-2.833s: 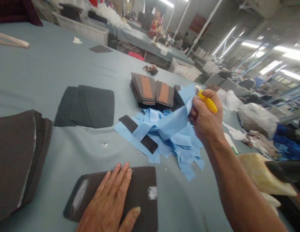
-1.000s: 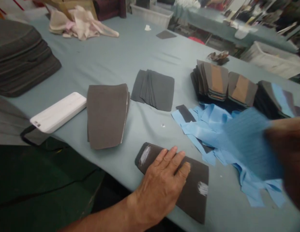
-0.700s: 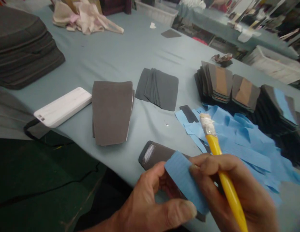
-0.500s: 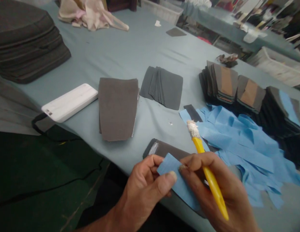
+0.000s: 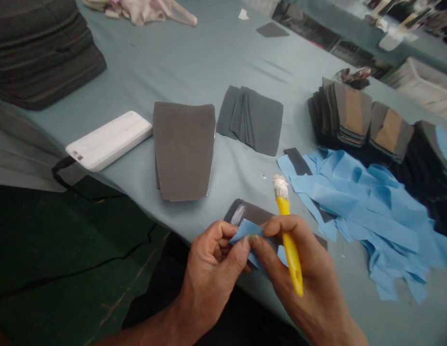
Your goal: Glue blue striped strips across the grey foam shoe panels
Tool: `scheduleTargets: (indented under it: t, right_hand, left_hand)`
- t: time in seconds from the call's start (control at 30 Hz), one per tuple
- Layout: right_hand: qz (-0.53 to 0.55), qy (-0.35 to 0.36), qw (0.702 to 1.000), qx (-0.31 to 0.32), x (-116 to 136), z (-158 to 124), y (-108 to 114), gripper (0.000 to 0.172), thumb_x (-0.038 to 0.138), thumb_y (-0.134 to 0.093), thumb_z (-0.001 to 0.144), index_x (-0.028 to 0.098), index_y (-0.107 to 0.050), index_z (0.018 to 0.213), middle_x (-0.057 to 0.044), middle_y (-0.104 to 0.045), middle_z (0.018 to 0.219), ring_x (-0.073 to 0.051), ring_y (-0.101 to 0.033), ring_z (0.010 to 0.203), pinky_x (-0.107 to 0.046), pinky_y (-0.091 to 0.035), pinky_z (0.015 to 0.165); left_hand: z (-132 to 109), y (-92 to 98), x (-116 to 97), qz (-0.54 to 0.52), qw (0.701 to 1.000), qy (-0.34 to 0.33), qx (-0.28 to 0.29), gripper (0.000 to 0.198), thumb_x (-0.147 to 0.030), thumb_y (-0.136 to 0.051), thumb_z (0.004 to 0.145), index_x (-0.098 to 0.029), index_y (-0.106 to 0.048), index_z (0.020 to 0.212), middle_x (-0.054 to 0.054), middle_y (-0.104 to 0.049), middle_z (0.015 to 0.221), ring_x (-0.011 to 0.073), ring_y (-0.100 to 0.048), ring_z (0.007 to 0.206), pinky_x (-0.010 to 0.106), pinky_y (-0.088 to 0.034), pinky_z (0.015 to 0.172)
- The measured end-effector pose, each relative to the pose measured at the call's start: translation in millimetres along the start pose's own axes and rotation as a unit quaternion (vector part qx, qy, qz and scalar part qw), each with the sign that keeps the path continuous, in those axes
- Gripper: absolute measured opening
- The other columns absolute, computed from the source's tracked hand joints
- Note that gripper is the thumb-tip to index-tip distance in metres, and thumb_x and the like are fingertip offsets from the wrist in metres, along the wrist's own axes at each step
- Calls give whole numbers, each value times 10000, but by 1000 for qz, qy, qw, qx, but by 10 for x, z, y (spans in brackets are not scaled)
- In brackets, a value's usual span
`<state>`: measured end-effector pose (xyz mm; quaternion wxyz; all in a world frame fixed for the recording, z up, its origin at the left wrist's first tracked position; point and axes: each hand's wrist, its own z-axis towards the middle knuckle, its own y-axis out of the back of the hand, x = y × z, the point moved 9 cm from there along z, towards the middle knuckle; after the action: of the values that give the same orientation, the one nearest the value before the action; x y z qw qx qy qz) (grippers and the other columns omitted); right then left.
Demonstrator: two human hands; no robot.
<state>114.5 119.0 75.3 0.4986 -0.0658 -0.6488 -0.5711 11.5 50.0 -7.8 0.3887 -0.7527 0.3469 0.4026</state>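
Note:
Between my two hands is a small blue fabric strip [image 5: 248,228], pinched near its upper end. My left hand [image 5: 216,271] grips its left side with thumb and fingers. The fingertips of my right hand [image 5: 303,269] meet my left thumb on the strip. A yellow brush [image 5: 291,259] also rests in my right hand, its white-coated bristles pointing up. Just beyond my fingers lies a dark grey piece [image 5: 254,213] with a white smear near its left end; my hands hide part of it. Loose blue strips [image 5: 364,202] are heaped to the right.
A brown-grey stack [image 5: 183,151] and fanned grey pieces [image 5: 261,120] lie ahead on the blue-grey table [image 5: 194,62]. A white block [image 5: 110,139] sits by the left edge. Banded stacks [image 5: 353,113] stand right, a large dark pile [image 5: 43,53] far left.
My right hand has moved closer to my left, and the fingertips now meet on the strip. The brush stands more upright. The table's items appear slightly higher and further right in view.

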Motion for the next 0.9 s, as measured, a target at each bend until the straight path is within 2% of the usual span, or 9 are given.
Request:
scheduleTargets:
  t: [0.07,0.13,0.2,0.27,0.33,0.4,0.5,0.67,0.9]
  right_hand:
    - [2,2,1000,-9,-16,2,0,137,237,-618,1022,314,-509,993,116,-552,634,-89,-513,462,-164,-450,462]
    - [-2,0,1000,-15,-61,1,17,130,242,-626,1020,310,-520,984,108,-538,648,-89,-491,472,-168,-440,466]
    - [-1,-13,1000,-10,-149,2,26,127,256,-635,1023,307,-527,980,103,-519,654,-91,-454,472,-173,-412,448]
    - [10,-29,1000,-2,-250,4,25,125,274,-645,1026,303,-531,986,93,-540,681,-95,-460,492,-179,-410,450]
    - [21,-40,999,2,-339,7,16,127,287,-657,1023,296,-534,992,76,-577,726,-100,-498,532,-187,-430,474]
    - [29,-48,998,8,-406,11,-14,129,290,-664,1017,289,-537,993,66,-586,748,-102,-507,553,-192,-439,489]
    - [38,-60,997,19,-471,19,-74,128,285,-666,1008,285,-539,988,75,-555,725,-98,-464,532,-193,-419,481]
    - [51,-69,995,50,-503,38,-139,111,280,-661,1008,279,-552,986,78,-580,740,-91,-462,534,-203,-415,510]
    - [58,-53,996,43,-492,62,-136,117,245,-680,994,274,-567,983,96,-543,726,-83,-435,533,-211,-374,510]
  left_hand:
    - [-18,22,-57,47,998,-35,3,221,-404,-693,913,-192,-676,855,-14,-712,689,126,-685,613,209,-569,591]
    - [-61,58,-185,141,983,-116,-5,102,-288,-667,938,-204,-712,902,-37,-738,718,106,-699,635,185,-567,625]
    - [-160,69,-356,252,939,-236,-17,93,-167,-652,943,-209,-725,981,-39,-782,817,98,-737,726,182,-586,727]
    - [-284,40,-457,345,877,-335,-15,158,-113,-638,961,-199,-714,1070,-7,-815,965,124,-766,868,226,-599,855]
    - [-363,12,-462,415,826,-381,1,173,-114,-626,987,-185,-701,1125,34,-822,1079,171,-766,975,304,-599,948]
    - [-389,11,-427,462,797,-390,13,177,-124,-628,994,-184,-698,1144,48,-820,1121,205,-755,1016,359,-595,968]
    - [-400,16,-385,495,777,-389,23,170,-138,-632,998,-188,-697,1148,50,-812,1163,230,-727,1090,387,-578,981]
    - [-399,9,-357,506,772,-383,32,163,-136,-636,1003,-194,-684,1148,43,-805,1185,229,-694,1134,385,-532,1013]
    - [-386,25,-318,509,776,-372,31,154,-139,-626,1014,-198,-680,1146,43,-803,1196,228,-674,1138,396,-513,1025]
